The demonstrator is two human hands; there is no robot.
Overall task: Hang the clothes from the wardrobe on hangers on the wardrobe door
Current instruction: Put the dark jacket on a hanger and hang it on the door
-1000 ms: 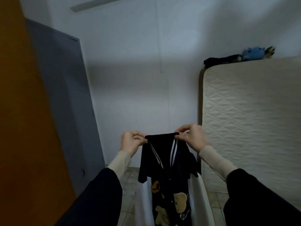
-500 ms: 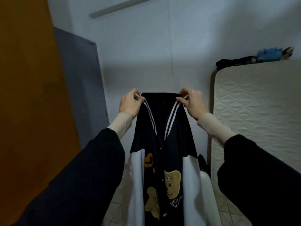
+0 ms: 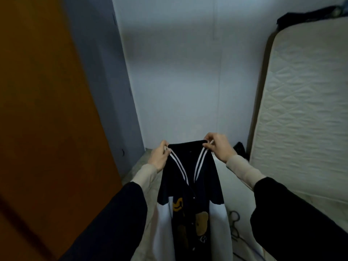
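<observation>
Garment: a dark navy varsity-style jacket (image 3: 190,187) with white sleeves, white-striped collar trim and tan bear patches on the front, at 6 o'clock in the view.
Facing: front toward the camera, collar at the top, hem out of view below the frame.
Long axis: vertical, running from the collar at centre down toward 6 o'clock.
Left hand (image 3: 159,159): at 7 o'clock of the collar, fingers curled, pinching the collar's left corner between thumb and fingers.
Right hand (image 3: 219,147): at 1 o'clock of the collar, knuckles up, pinching the collar's right corner.
Arms: both reach forward from 6 o'clock, beige cuffs showing beyond dark sleeves, the collar stretched taut between the hands.
Orange-brown wooden panel (image 3: 47,119): fills 9 o'clock, blurred.
Grey door (image 3: 113,81): at 10 o'clock, against the pale wall.
Cream quilted mattress (image 3: 305,110): at 3 o'clock, standing on edge.
Dark cloth (image 3: 308,16): at 1 o'clock, on the mattress's top edge.
</observation>
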